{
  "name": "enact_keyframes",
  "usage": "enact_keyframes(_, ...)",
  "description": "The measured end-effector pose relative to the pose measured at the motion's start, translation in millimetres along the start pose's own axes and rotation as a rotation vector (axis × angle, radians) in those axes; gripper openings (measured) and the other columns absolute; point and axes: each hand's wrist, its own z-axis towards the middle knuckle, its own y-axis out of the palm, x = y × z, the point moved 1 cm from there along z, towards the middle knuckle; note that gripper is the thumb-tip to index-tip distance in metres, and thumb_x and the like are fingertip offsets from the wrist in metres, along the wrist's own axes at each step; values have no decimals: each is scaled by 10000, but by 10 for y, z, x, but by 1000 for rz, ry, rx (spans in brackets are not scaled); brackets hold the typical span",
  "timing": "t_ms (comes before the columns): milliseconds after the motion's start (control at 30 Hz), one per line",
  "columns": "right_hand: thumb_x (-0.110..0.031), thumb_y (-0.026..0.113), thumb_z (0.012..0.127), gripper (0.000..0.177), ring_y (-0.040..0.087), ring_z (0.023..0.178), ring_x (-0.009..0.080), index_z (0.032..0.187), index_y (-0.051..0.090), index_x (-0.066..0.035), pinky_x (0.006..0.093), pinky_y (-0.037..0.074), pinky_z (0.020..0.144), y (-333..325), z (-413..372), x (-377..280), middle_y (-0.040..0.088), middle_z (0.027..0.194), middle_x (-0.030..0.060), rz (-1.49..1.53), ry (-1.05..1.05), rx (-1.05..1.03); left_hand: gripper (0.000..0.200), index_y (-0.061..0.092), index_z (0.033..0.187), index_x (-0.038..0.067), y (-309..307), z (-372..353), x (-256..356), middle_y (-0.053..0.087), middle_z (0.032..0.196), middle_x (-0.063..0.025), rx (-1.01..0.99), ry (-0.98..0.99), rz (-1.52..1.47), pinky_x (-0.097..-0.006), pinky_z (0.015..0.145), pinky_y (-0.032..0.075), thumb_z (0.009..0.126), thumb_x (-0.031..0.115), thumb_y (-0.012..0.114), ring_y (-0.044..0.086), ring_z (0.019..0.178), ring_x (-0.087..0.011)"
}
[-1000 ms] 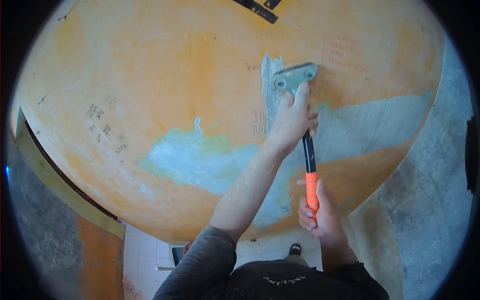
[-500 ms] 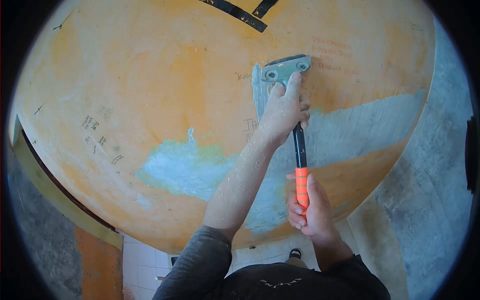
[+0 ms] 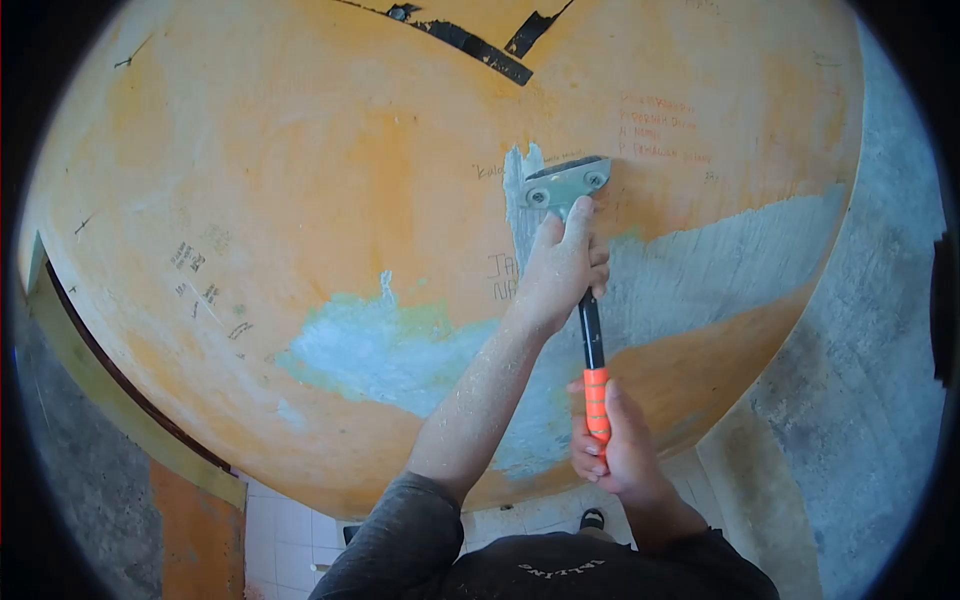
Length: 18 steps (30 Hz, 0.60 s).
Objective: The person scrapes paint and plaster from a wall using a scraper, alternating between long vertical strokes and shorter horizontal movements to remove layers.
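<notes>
A long-handled wall scraper (image 3: 566,188) has its wide grey head against an orange-painted wall (image 3: 330,200). My left hand (image 3: 562,262) is closed round the shaft just below the head, its thumb laid up along the neck. Lower down, my right hand (image 3: 617,440) grips the orange sleeve of the handle. White dust and flakes speckle my left forearm. Beside and under the blade runs a narrow scraped grey strip (image 3: 516,190). Larger bare patches lie lower, a pale blue-grey patch (image 3: 370,345) at left and a wide grey band (image 3: 720,260) at right.
Black tape-like strips (image 3: 470,45) mark the wall above. Handwriting in red (image 3: 665,130) and dark ink (image 3: 500,275) is scattered around. A grey side wall (image 3: 860,400) stands at right. White floor tiles (image 3: 285,530) and a sandalled foot (image 3: 592,520) show below.
Both hands have drawn the scraper down the wall. A short freshly bared streak shows just above the blade's left end. The view has also shifted slightly upward.
</notes>
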Motion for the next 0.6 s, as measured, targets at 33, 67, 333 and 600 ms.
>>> enact_keyframes(33,-551,303,1026,539,306,365,83,1252,483,-95,260,295,348,8,81,5,365,557,-1,1,-13,0,352,351,982,63,5,49,47,379,640,11,-11,4,5,-259,424,388,1030,400,441,412,486,-90)
enact_keyframes(67,-551,304,1026,540,308,366,84,1255,481,-96,261,297,349,9,189,16,367,557,1,-58,-83,5,356,397,1044,69,7,110,92,363,642,18,18,19,42,-259,441,365,1024,420,455,383,488,-84)
enact_keyframes(333,-554,316,1023,525,301,357,86,1257,479,-114,260,296,345,68,74,11,369,548,0,15,-17,-46,335,431,1013,89,12,-11,121,342,639,33,40,-11,27,-253,459,347,1021,421,469,360,490,-81)
enact_keyframes(600,-566,319,1018,531,310,356,83,1246,481,-114,256,291,339,16,101,21,373,548,-5,9,-30,-51,340,461,1096,69,-19,23,73,338,637,31,46,26,21,-253,472,351,1024,401,470,359,494,-83)
